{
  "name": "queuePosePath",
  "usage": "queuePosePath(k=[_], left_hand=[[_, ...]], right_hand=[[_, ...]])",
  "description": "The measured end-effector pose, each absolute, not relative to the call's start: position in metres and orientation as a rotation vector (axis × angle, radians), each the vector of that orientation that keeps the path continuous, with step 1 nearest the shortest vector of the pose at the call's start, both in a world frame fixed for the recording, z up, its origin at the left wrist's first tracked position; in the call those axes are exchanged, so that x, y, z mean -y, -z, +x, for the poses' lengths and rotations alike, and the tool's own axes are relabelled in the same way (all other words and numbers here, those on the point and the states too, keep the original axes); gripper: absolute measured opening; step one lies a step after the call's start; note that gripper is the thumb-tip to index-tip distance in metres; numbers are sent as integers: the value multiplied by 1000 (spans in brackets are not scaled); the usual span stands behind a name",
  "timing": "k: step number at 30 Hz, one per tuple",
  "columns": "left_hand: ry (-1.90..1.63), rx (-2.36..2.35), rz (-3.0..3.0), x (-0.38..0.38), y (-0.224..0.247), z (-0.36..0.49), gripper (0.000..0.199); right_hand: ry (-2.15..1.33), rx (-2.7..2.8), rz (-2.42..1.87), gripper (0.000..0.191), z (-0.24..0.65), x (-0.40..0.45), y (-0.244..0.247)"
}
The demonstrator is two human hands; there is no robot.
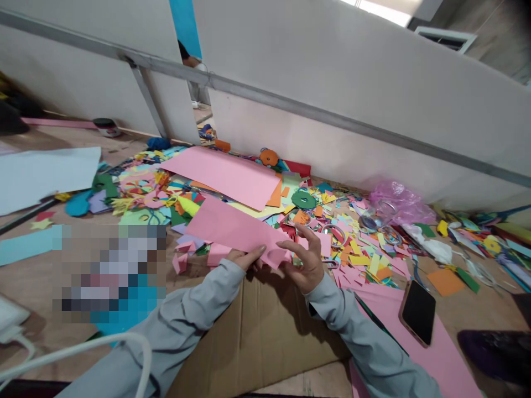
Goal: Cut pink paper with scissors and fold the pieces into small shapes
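Observation:
A pink paper strip [234, 224] slants across the middle of the view, above a brown cardboard sheet [265, 331]. My left hand [245, 257] grips its lower edge, thumb on top and the other fingers hidden beneath. At the strip's right end, my right hand [307, 262] has its index finger curled over the corner and its thumb low beside it; the contact itself is partly hidden. That corner bends slightly. Small pink paper pieces [181, 262] lie left of my left hand. Just beyond the strip is a larger pink sheet [226, 174].
Colourful paper scraps [373, 251] cover the surface towards the white panel [332, 110]. A phone [418, 312] rests on pink paper [448, 354] at right. A pink plastic bag [398, 202] lies by the panel. At lower left, a white cable [141, 354] loops near my left sleeve.

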State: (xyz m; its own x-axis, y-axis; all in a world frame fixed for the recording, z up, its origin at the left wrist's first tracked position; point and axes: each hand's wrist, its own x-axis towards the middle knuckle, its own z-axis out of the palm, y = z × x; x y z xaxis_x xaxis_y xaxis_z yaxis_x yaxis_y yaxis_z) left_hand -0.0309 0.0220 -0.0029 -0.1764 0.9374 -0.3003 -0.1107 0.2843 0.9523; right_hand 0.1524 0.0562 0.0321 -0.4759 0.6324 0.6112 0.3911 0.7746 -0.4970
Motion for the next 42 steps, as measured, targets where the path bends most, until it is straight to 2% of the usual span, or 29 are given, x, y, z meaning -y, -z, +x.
queuePosePath(k=[7,11,15,24,42], left_hand=[[-1148,-1366,830,-16,-2,-25,44],[-1058,-1300,811,-14,-2,-23,55],[-1009,-1208,890,-12,5,-22,62],[-1082,-1332,971,-7,3,-17,60],[-1089,-1175,846,-6,-2,-18,54]], right_hand=[[-678,2062,-730,7,153,-59,-33],[-868,1892,-769,11,153,-63,-29],[-902,1773,-807,15,152,-65,-21],[-875,1754,-912,15,152,-62,-20],[-861,1741,-974,17,149,-54,-28]])
